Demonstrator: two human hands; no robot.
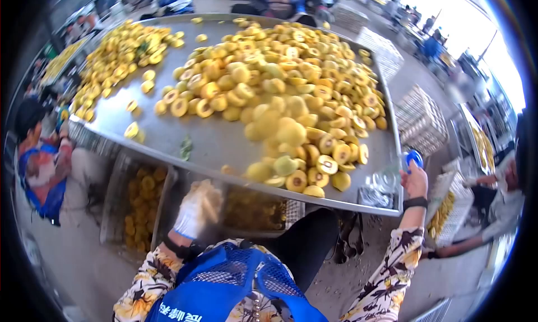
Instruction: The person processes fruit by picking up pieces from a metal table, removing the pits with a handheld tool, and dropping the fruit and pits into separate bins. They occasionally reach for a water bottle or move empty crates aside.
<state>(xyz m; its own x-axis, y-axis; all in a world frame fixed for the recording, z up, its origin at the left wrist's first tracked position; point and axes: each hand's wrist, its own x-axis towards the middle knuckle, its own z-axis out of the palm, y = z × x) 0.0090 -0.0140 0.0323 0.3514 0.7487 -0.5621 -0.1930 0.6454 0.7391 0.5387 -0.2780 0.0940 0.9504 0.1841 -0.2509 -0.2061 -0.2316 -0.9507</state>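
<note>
My left hand (199, 208), in a white glove, is smeared by motion just below the table's near edge. Its fingers cannot be made out. Bare fingers of my right hand (415, 182) are closed around a round blue thing (413, 158) that looks like a lid, just outside the table's right corner. Beside it, a clear plastic container (384, 182) and a crumpled clear bag (374, 197) lie in that corner. A large heap of halved yellow peaches (291, 92) covers much of the metal table (210, 140). Several peaches at the heap's near side are blurred.
Below the table stand a crate of peach halves (147, 204) and a second bin (255, 210). A smaller peach pile (126, 56) and a green leaf (186, 147) lie on the table. White crates (420, 120) stand to the right. Co-workers sit around, one person (42, 159) at left.
</note>
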